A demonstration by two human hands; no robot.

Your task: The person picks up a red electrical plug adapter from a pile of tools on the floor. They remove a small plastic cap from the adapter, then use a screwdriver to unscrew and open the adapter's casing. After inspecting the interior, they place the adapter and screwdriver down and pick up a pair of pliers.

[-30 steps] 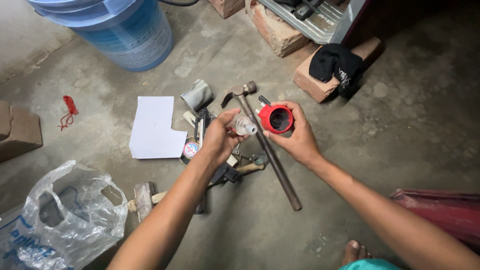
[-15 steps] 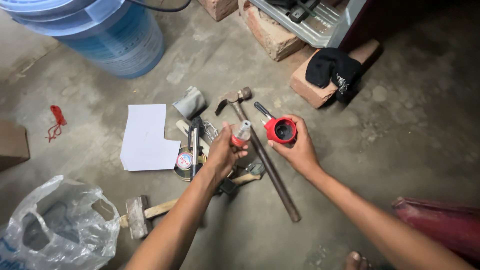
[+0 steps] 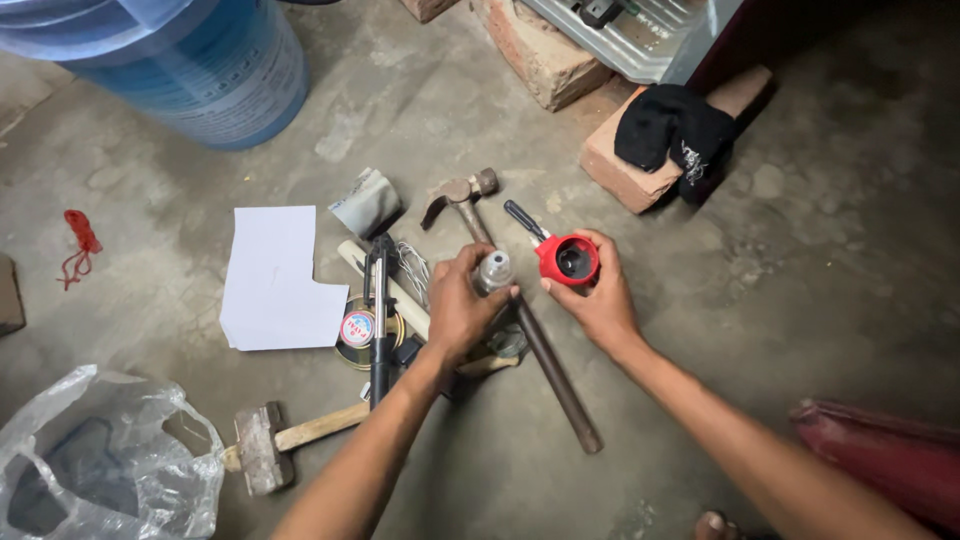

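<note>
While I crouch over a rough grey concrete floor [image 3: 800, 260], stained and pitted, tools lie spread below me. At the far left a red cord [image 3: 80, 243] lies by itself, and a crumpled clear plastic bag [image 3: 95, 465] fills the lower left corner, cut off by the frame; something dark sits inside it that I cannot make out. A blue drum [image 3: 190, 65] stands at the top left, with only its lower part in view. A white sheet of paper [image 3: 275, 280] lies flat beside a round tin [image 3: 360, 328] and a black-handled tool [image 3: 379, 320]. Below them lies a wooden-handled mallet [image 3: 265, 445].

My left hand [image 3: 455, 310] is closed around a small silver cylindrical fitting [image 3: 492, 270], held upright above the clutter; my fingers hide most of its lower part. Under both hands a claw hammer [image 3: 458, 192] with a long dark handle [image 3: 555, 380] lies slanted on the floor.

My right hand [image 3: 600, 300] grips a red cup-shaped part [image 3: 568, 260] with a dark hollow mouth facing up and a thin black handle sticking out toward the upper left. It is just beside the silver fitting, not touching it.

Farther right, bricks [image 3: 620, 165] lie near a metal frame at the top edge, and a black cloth [image 3: 675, 130] is draped over one. A dark red object [image 3: 880, 460] is cut off at the lower right.
</note>
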